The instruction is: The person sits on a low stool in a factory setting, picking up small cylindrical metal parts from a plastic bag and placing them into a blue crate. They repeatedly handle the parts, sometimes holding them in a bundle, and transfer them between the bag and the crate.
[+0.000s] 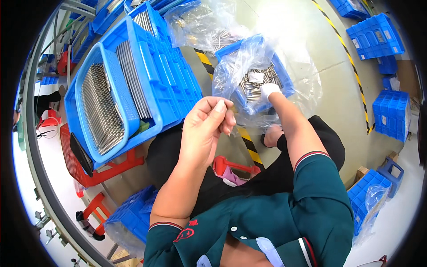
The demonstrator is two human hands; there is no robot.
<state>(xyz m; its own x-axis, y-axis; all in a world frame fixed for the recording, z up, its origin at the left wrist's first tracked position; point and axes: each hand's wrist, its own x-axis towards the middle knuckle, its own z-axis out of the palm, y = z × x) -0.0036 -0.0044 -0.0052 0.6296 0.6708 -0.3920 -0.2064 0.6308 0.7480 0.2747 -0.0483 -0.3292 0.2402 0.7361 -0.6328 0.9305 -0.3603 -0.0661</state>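
My left hand (208,127) is bare and raised in the middle of the view, beside the stacked blue crates. Its fingers are curled and the thumb presses toward the index finger; anything in that pinch is hidden or too small to name. Farther off, my right hand (268,90), in a white glove, reaches down to the thin metal rods (251,92). Its fingertips are hidden, so its grip does not show. These rods lie loose in a blue crate (284,75) lined with a clear plastic bag (242,60). A small white label (256,77) rests on top of them.
On my left, a light-blue basket (126,104) holds neat rows of metal rods (100,107) atop a large blue crate (171,73), with a red stool (100,175) beneath. More blue crates (391,113) stand at the right. Yellow-black tape (250,147) marks the floor.
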